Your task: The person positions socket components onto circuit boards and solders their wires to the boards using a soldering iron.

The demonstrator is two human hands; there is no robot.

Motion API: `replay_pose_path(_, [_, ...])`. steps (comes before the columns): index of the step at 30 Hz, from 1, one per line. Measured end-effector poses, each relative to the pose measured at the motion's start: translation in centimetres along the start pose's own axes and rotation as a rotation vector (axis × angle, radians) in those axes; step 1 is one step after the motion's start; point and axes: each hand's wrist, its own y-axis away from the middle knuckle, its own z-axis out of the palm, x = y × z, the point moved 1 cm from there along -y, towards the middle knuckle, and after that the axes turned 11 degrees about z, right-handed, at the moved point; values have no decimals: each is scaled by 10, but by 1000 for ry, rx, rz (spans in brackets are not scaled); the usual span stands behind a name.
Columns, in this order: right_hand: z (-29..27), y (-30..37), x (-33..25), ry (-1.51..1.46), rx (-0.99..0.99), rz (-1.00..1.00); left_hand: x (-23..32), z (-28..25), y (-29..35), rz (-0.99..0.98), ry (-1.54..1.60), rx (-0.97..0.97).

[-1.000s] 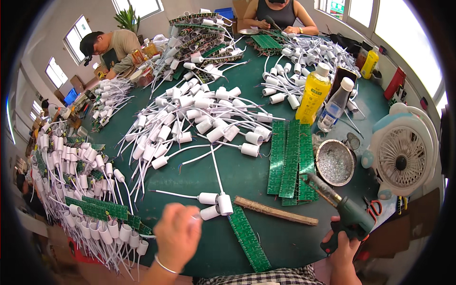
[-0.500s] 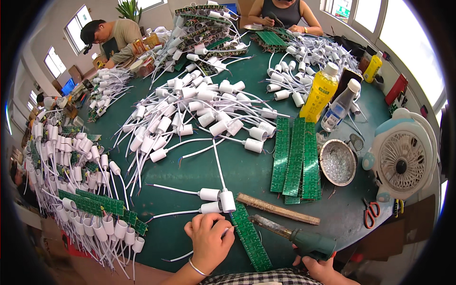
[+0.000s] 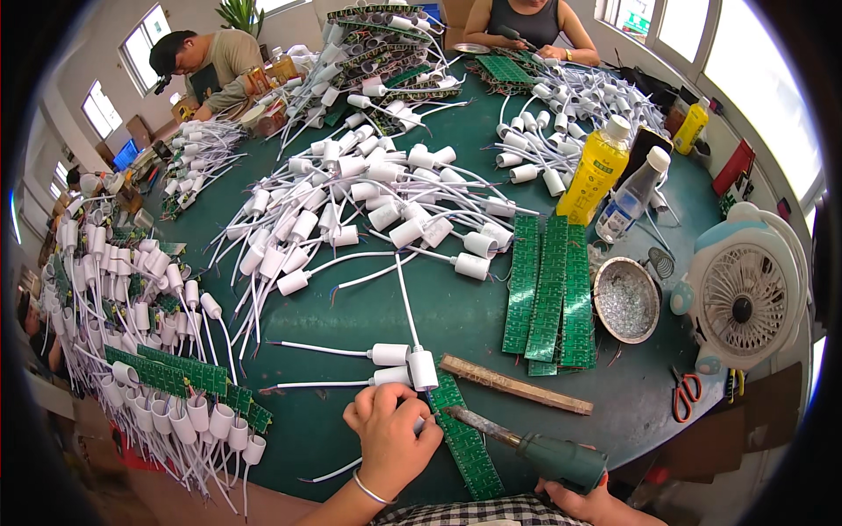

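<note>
My left hand is closed, its fingertips pinched on a white cylindrical cap, mostly hidden, beside the upper end of a green circuit board strip. A white cable comes out below that hand. In my right hand is a dark green soldering gun; its metal barrel points left and the tip is over the strip's upper part, near my left fingers. Contact cannot be made out. Just beyond, a white cap with its cable upward meets the strip's far end, with two more caps lying left of it.
A wooden bar lies right of the strip. Beyond are green board strips, a metal bowl, bottles, a fan and orange-handled scissors. Cabled caps are heaped mid-table and left. Two people work across the table.
The soldering gun has moved left and slightly up, bringing its tip over the strip close to my left fingers. My left hand has shifted slightly right and keeps its pinch.
</note>
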Motion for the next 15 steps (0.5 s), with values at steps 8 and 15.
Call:
replay_pose_path(8, [5,-2,-6,-44,-7,26,0,-2,-1,-6,-2,-24])
replay_pose_path(15, [3,-5,-4,60,-11,-59,-1,-2,-2,-8,-3,-41])
